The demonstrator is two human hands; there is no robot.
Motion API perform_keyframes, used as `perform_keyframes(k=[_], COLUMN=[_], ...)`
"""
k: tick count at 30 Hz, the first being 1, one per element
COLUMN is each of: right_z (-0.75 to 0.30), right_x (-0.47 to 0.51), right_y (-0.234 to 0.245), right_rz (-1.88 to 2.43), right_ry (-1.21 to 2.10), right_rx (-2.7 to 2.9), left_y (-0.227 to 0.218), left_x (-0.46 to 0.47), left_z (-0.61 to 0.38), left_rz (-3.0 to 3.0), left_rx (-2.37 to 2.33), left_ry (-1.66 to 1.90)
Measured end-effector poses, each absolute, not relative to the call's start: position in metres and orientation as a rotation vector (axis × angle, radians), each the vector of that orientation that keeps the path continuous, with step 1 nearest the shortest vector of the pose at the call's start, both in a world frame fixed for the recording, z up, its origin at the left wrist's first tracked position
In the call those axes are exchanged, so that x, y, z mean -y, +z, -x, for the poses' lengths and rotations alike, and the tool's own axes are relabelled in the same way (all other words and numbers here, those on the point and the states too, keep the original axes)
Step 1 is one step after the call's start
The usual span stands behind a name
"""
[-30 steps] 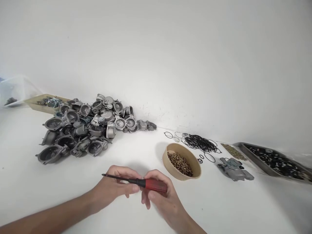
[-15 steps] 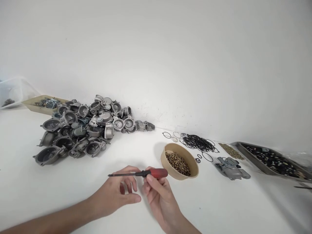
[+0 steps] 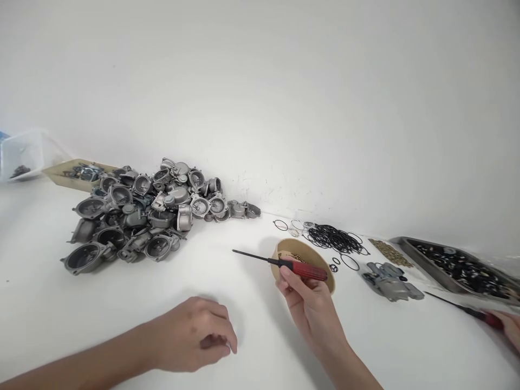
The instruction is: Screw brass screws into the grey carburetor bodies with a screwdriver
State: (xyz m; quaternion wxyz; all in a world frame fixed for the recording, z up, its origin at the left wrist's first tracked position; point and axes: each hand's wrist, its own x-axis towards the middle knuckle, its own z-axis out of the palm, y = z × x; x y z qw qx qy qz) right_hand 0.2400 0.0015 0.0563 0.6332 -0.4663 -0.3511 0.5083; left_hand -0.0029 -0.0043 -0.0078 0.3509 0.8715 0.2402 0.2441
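My right hand (image 3: 311, 309) grips a screwdriver (image 3: 303, 269) by its red handle. Its dark shaft points left, above the table. Behind that hand is a tan bowl (image 3: 328, 286) of small brass-coloured screws (image 3: 298, 257), partly hidden by the hand and the tool. My left hand (image 3: 199, 333) is low over the white table, its fingers loosely curled with a gap by the thumb, and I see nothing in it. To the right of the bowl lies a grey metal carburetor-like part (image 3: 392, 281).
Grey metal housings (image 3: 158, 214) are heaped at the left, before a yellowish tray (image 3: 60, 176) and a clear bin (image 3: 30, 154). Black rubber rings (image 3: 335, 238), small brass-coloured pieces (image 3: 390, 252) and a metal tray (image 3: 433, 269) lie right. Another person's hand (image 3: 509, 325) holds a second screwdriver (image 3: 459, 306).
My right hand has moved right with the screwdriver, in front of the bowl. My left hand has dropped a little and its fingers have curled. The other person's hand has come into view.
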Motion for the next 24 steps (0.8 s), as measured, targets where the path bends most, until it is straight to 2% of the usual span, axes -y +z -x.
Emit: perform_keyframes(k=[6, 14, 24], right_z=[-0.241, -0.241, -0.240], right_x=[-0.003, -0.003, -0.003], right_y=[0.040, 0.048, 0.052], right_rz=[1.120, 1.115, 1.114], right_ry=[1.129, 0.994, 1.206], right_rx=[0.922, 0.912, 0.860], left_y=[-0.007, -0.005, -0.004], left_x=[0.005, 0.006, 0.006], left_z=[0.003, 0.003, 0.004], left_rz=[-2.275, -2.270, -2.286], left_rx=[-0.616, -0.594, -0.606], left_ry=[0.629, 0.643, 0.623])
